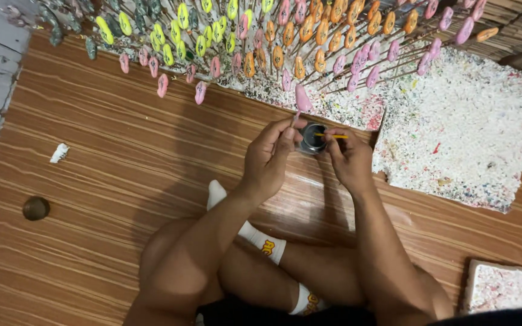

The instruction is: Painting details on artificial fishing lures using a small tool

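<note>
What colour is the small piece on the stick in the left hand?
Pink; the piece on the stick in the left hand shows clearly in the head view.

Pink, orange, yellow-green pieces on sticks [261, 36] stand above a paint-speckled white foam board [460, 133] and wood-grain striped floor [110, 157].

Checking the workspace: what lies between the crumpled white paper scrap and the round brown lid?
Only bare wood-grain floor between paper scrap and lid, per the head view.

Home craft workshop: painted pieces on sticks [285, 36], paint-speckled foam board [460, 133].
</note>
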